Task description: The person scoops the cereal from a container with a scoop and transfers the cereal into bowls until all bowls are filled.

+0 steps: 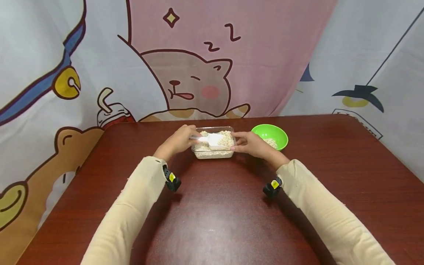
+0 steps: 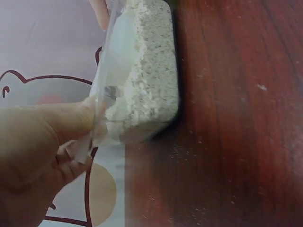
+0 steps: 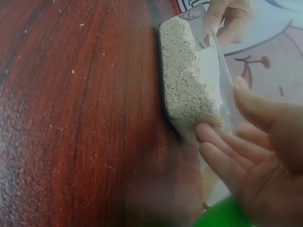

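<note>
Nearest the camera, two cream sleeves (image 1: pixel 132 206) run up from the bottom of the head view, each with a small black camera strapped at the wrist. They lie over a dark red wooden surface (image 1: pixel 218 213) dusted with pale specks.

A little above the middle of the frame sits a clear plastic container (image 1: pixel 213 145) filled with pale, fine grain. The left hand (image 1: pixel 177 141) is at the container's left end, its fingers curled around the handle of a white scoop (image 1: pixel 212 140) that lies across the top of the grain, bowl toward the right. In the left wrist view the thumb (image 2: pixel 61 120) presses against the container's clear edge and the fingers beneath it are bent; the scoop itself is hard to make out there.

The right hand (image 1: pixel 250 143) is at the container's right end. Its fingers (image 3: pixel 222 151) are nearly straight and relaxed, their tips touching the container's short wall, with the thumb lying along the rim; they grip nothing. In the right wrist view the container (image 3: pixel 189 90) stretches away toward the upper middle of the frame, where the other hand shows at its far end.

Just behind the right hand, to the right of the container, stands a green bowl (image 1: pixel 276 132) with a little of the same grain in it.

Farthest back hangs a cartoon curtain (image 1: pixel 185 66) showing a sleeping cat on pink.
</note>
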`<control>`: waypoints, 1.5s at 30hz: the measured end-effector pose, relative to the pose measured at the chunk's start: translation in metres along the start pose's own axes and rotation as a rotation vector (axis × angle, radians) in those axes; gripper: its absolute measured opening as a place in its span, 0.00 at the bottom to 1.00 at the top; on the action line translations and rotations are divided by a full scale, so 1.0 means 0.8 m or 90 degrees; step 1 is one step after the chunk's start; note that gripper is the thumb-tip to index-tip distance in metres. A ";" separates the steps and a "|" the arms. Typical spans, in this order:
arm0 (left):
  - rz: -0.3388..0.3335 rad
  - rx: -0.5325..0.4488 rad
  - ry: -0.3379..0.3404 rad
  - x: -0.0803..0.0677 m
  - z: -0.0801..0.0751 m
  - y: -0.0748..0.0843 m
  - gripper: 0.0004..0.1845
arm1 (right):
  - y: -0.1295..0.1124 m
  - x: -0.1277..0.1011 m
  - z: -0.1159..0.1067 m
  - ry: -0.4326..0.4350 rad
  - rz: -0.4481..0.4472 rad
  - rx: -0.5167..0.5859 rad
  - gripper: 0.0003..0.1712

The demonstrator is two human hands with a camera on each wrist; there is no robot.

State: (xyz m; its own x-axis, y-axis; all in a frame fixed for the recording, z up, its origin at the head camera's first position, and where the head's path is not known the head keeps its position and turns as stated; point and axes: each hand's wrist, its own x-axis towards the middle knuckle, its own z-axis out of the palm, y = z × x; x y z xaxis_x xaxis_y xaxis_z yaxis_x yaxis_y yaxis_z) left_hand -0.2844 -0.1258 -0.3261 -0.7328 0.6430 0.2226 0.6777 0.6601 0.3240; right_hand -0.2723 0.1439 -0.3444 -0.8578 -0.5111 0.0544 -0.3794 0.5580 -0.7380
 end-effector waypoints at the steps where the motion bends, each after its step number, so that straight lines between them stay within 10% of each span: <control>1: -0.002 -0.001 -0.006 0.001 -0.001 0.001 0.10 | 0.000 0.000 -0.001 0.001 -0.003 -0.001 0.34; 45: -0.012 -0.092 0.112 -0.020 -0.009 -0.016 0.11 | -0.005 -0.006 -0.005 -0.014 0.006 0.034 0.34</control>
State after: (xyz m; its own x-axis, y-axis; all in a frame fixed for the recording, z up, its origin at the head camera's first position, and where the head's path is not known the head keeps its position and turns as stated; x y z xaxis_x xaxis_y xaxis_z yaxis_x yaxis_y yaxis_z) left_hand -0.2816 -0.1475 -0.3272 -0.7530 0.5450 0.3687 0.6575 0.6003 0.4554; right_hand -0.2682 0.1468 -0.3388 -0.8527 -0.5213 0.0331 -0.3522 0.5270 -0.7734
